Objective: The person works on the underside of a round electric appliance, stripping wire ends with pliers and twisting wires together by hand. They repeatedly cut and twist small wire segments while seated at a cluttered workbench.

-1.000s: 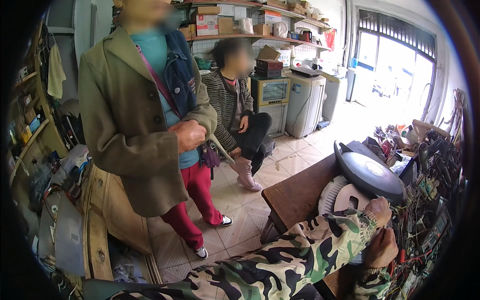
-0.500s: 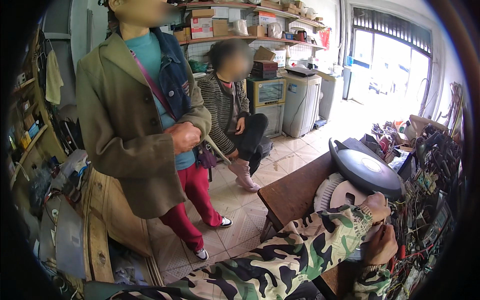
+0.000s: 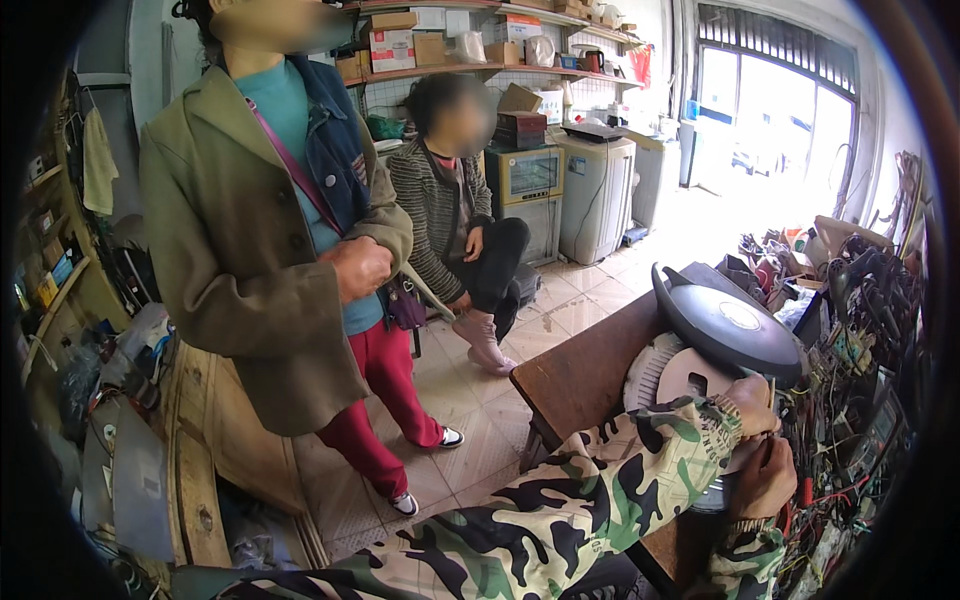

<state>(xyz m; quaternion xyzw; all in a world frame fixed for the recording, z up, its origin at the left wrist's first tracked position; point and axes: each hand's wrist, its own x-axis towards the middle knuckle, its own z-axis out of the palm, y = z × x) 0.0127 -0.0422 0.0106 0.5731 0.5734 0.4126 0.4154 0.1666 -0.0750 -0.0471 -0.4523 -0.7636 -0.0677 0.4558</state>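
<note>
The fingers (image 3: pixel 768 418) of the left hand (image 3: pixel 752 405) are curling against the round white vented appliance body (image 3: pixel 668 370), which is lying just left of them on the brown wooden desk (image 3: pixel 580 375). The right hand (image 3: pixel 765 478) is sitting directly below, fingers folded; what they pinch I cannot tell. One dark oval lid (image 3: pixel 728 325) is tilting above. Two people are waiting nearby.
</note>
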